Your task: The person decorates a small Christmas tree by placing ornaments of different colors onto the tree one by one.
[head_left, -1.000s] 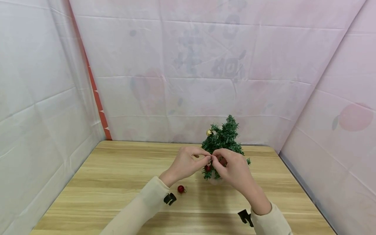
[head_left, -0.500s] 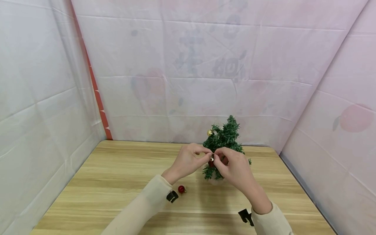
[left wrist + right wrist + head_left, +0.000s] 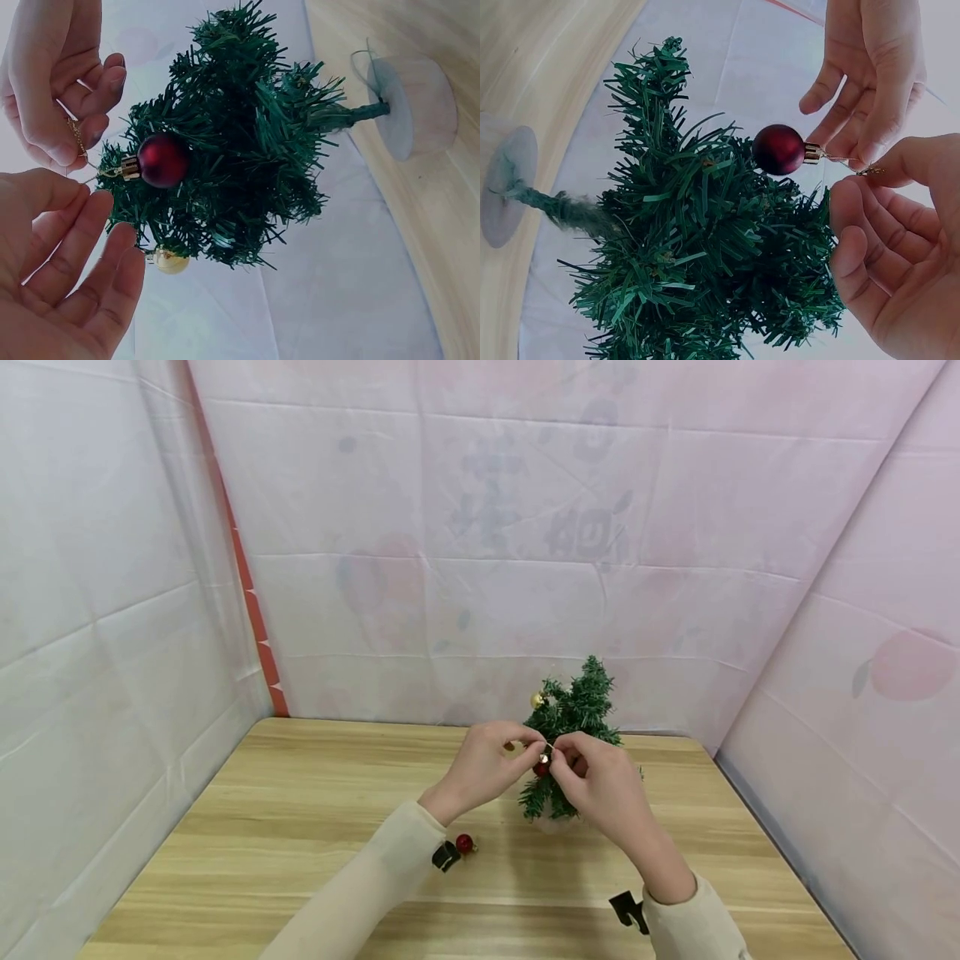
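Note:
A dark red bauble [image 3: 163, 160] with a gold cap hangs on a thin gold string [image 3: 841, 159] in front of a small artificial Christmas tree [image 3: 588, 702]. My left hand [image 3: 487, 767] pinches one part of the string between thumb and forefinger. Close beside it, thumb and forefinger of my right hand [image 3: 603, 781] pinch another part, and a short stretch of string shows between the fingertips. The other fingers of both hands are loosely bent. In the right wrist view the bauble overlaps the green branches. A gold bauble [image 3: 171, 261] is on the tree's left side.
Another red bauble [image 3: 465, 844] lies on the wooden table [image 3: 337, 827] near my left cuff. The tree stands on a pale round base [image 3: 416, 109]. White cloth walls [image 3: 337, 610] enclose the table's back and sides. Black clips [image 3: 628, 911] show by both cuffs.
Both hands have risen slightly with the red bauble, and the left has shifted a little right. More string now shows between the fingertips, and the bauble's gold cap has come into clearer view.

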Demonstrator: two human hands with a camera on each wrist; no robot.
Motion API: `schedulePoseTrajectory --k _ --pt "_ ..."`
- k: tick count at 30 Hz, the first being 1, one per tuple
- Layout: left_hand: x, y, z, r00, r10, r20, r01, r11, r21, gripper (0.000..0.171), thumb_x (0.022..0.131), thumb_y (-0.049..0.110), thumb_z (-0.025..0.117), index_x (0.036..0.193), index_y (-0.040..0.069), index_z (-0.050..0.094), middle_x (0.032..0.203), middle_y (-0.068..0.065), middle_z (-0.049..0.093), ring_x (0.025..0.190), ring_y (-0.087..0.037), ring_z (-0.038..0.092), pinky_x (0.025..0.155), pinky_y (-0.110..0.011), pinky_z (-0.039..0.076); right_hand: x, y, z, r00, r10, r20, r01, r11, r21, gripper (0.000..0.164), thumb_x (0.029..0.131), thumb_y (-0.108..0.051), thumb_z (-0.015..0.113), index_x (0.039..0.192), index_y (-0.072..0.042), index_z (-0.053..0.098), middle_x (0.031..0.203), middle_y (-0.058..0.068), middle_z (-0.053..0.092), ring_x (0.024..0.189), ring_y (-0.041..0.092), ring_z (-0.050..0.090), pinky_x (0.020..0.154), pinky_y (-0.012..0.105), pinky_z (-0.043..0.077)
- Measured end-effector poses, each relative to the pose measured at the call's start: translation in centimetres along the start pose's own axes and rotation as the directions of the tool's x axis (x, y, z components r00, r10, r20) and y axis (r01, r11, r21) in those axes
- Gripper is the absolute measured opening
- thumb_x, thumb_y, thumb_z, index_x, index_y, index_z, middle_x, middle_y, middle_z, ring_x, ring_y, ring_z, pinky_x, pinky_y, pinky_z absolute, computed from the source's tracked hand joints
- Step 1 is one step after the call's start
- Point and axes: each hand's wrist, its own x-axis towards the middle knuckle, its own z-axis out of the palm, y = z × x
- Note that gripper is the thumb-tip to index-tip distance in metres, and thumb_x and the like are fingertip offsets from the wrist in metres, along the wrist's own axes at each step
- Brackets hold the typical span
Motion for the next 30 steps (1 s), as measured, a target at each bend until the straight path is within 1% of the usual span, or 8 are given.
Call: schedulePoseTrajectory --k 4,9,11,15,22,26,30 --pt "0.4 0.2 0.2 1.000 -0.008 0.010 0.007 1.000 0.025 0.018 0.105 0.020 0.067 0.112 0.014 0.082 0.108 0.000 0.081 0.092 -0.010 0.074 0.083 -0.025 0.060 0.0 0.2 -0.1 1.000 0.010 -0.019 -0.010 1.000 -0.013 0.008 0.094 -0.001 0.072 0.097 -0.006 0.077 0.074 -0.003 0.068 0.058 -0.001 0.050 0.053 0.021 0.046" --pt "0.8 0.5 0.3 1.000 -0.028 0.015 0.027 0.999 0.041 0.018 0.106 0.021 0.066 0.113 0.014 0.082 0.109 0.000 0.080 0.093 -0.012 0.073 0.080 -0.025 0.058 0.1 0.3 -0.1 0.999 0.040 -0.027 -0.040 0.999 -0.021 0.006 0.094 -0.002 0.072 0.097 -0.005 0.077 0.076 -0.001 0.070 0.059 0.003 0.053 0.055 0.022 0.048" --pt "0.9 0.5 0.4 1.000 -0.026 0.012 0.025 0.999 0.048 0.018 0.106 0.021 0.066 0.113 0.015 0.082 0.109 0.000 0.080 0.093 -0.012 0.073 0.079 -0.024 0.058 0.1 0.4 -0.2 0.998 0.047 -0.032 -0.048 0.999 -0.024 0.006 0.095 -0.003 0.072 0.097 -0.004 0.077 0.076 0.000 0.070 0.058 0.005 0.054 0.055 0.022 0.048" --pt "1.2 0.4 0.5 1.000 -0.009 0.004 0.009 0.997 0.072 0.018 0.106 0.020 0.066 0.112 0.014 0.082 0.108 -0.001 0.080 0.090 -0.012 0.072 0.077 -0.023 0.056 0.2 0.6 -0.3 0.998 0.054 -0.044 -0.055 0.998 -0.024 0.005 0.095 -0.003 0.071 0.097 -0.004 0.076 0.076 0.001 0.071 0.056 0.006 0.054 0.054 0.022 0.048" --pt "1.6 0.7 0.7 1.000 0.027 0.001 -0.027 0.993 0.111 0.017 0.105 0.018 0.066 0.110 0.013 0.082 0.101 -0.002 0.080 0.079 -0.009 0.069 0.070 -0.021 0.053 0.4 0.7 -0.7 0.996 0.078 -0.045 -0.080 0.996 -0.028 0.005 0.096 -0.004 0.071 0.098 -0.004 0.076 0.074 0.000 0.070 0.054 -0.002 0.050 0.053 0.022 0.046" --pt "1.8 0.9 0.8 0.999 0.034 -0.006 -0.033 0.991 0.127 0.016 0.105 0.018 0.066 0.109 0.013 0.082 0.099 -0.001 0.079 0.074 -0.009 0.067 0.065 -0.019 0.050 0.4 0.8 -0.8 0.996 0.079 -0.050 -0.081 0.996 -0.031 0.005 0.096 -0.005 0.071 0.097 -0.005 0.075 0.074 0.000 0.070 0.054 -0.002 0.049 0.053 0.022 0.045" --pt "2.0 1.2 0.8 0.999 0.030 -0.014 -0.027 0.989 0.142 0.016 0.105 0.018 0.067 0.108 0.013 0.082 0.098 -0.001 0.079 0.074 -0.009 0.067 0.064 -0.018 0.049 0.5 0.8 -0.8 0.995 0.088 -0.055 -0.090 0.995 -0.035 0.005 0.096 -0.005 0.070 0.096 -0.005 0.075 0.074 0.000 0.070 0.055 0.000 0.050 0.054 0.023 0.046"
